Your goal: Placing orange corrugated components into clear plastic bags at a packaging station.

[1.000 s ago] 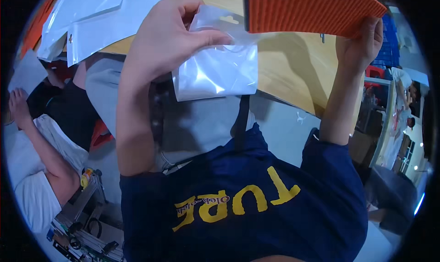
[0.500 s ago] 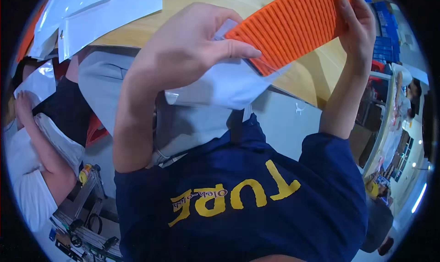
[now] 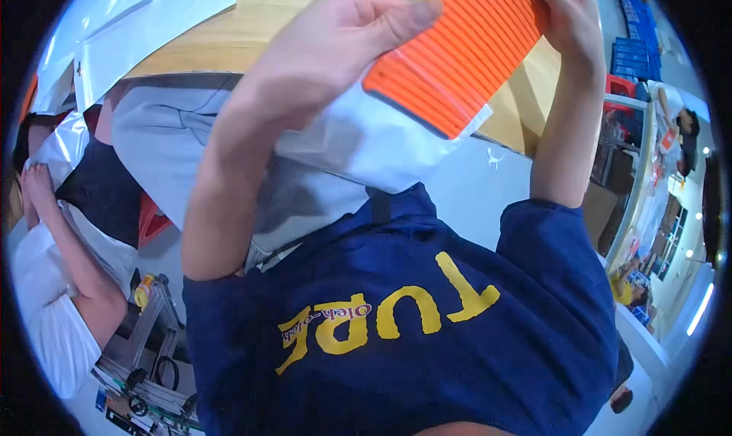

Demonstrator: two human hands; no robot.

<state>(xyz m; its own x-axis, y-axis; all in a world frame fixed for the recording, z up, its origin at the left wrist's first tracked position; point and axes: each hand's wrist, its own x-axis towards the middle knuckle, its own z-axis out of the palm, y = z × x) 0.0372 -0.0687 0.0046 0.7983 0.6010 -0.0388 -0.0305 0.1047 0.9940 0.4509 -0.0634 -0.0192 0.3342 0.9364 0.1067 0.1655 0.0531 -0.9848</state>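
Note:
An orange pleated panel (image 3: 465,62) with a dark lower edge is held up over the table's near edge. Its near end sits in the mouth of a white plastic bag (image 3: 366,142), whose clear film seems to cover the lowest pleats. My left hand (image 3: 335,47) is closed at the panel's left side, thumb lying over the pleats; the fingers behind are hidden, and so is how much of the bag they grip. At the far right end, my right hand (image 3: 568,16) grips the panel, its fingers partly cut off by the picture's upper edge.
White plastic bags (image 3: 152,32) lie on the wooden table (image 3: 305,1) at the upper left. Close on my left sits a person (image 3: 61,260), both hands on a shiny white bag. A metal frame (image 3: 149,329) stands lower left; blue crates (image 3: 633,54) are stacked at the far right.
The panel has tilted more steeply, its near end moving slightly lower. My left thumb has moved up from the lower edge onto the pleats. My right hand has risen slightly.

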